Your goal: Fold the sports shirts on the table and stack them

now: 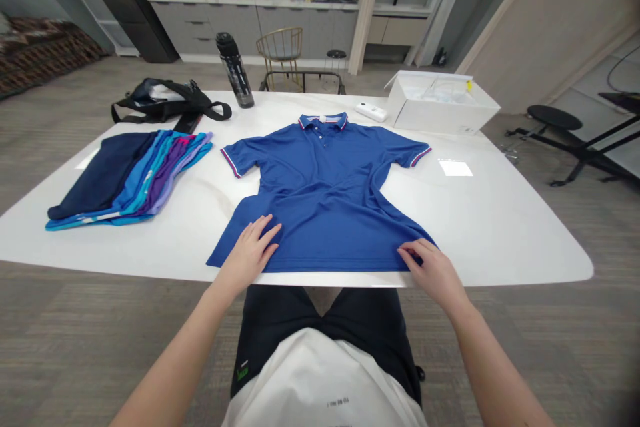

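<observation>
A blue polo shirt (325, 220) lies spread face up on the white table, collar at the far side and hem along the near edge. Its collar and sleeve cuffs carry red and white stripes, and creases cross the middle. My left hand (253, 250) rests on the lower left of the shirt, fingers spread. At the lower right corner, my right hand (427, 263) has thumb and fingers pinched together on the cloth near the hem.
The white table (510, 227) bears a stack of folded clothes (130, 177) at left, a black bag (170, 100), a dark bottle (235, 73), a white handheld device (371, 111) and an open white box (443, 103). Beyond stand a chair (281, 47) and a kitchen counter.
</observation>
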Tool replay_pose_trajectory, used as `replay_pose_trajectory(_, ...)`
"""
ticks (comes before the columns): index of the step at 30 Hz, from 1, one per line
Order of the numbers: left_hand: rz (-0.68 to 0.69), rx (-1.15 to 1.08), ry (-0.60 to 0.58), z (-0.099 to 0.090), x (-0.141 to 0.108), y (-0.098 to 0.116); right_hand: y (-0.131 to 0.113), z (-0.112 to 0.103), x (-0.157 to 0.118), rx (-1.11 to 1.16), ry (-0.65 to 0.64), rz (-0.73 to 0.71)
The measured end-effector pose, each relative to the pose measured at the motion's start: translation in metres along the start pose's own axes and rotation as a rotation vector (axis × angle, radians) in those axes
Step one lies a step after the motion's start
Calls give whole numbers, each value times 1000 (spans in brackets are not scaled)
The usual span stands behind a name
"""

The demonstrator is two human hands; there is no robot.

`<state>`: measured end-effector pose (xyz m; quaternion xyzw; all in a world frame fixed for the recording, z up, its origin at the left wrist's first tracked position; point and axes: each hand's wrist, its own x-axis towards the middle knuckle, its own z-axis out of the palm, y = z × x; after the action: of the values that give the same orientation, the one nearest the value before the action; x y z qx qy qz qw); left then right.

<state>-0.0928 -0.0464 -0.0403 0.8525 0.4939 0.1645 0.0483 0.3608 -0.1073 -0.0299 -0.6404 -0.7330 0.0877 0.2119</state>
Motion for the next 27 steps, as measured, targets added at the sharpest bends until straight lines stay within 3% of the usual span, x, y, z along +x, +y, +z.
replay_pose_trajectory(5, -12, 123, -116, 7, -16, 10, 2, 2, -10, -105, -45, 32)
replay_pose_trajectory(10, -18, 125, -152, 5, -28, 18, 5, -2, -18, -89, -65, 22)
replay_pose_trajectory(17, -48, 57, -145, -6, -16, 24, -7, -6, -4, -52, -51, 54)
replay_pose_trajectory(22, -39, 66, -67, -19, 37, 15, -24, -10, 52, 74, -48, 16)
replay_pose_trajectory(27, -178, 144, -39, -13, 134, -23, -27, 4, 149, 130, -20, -56)
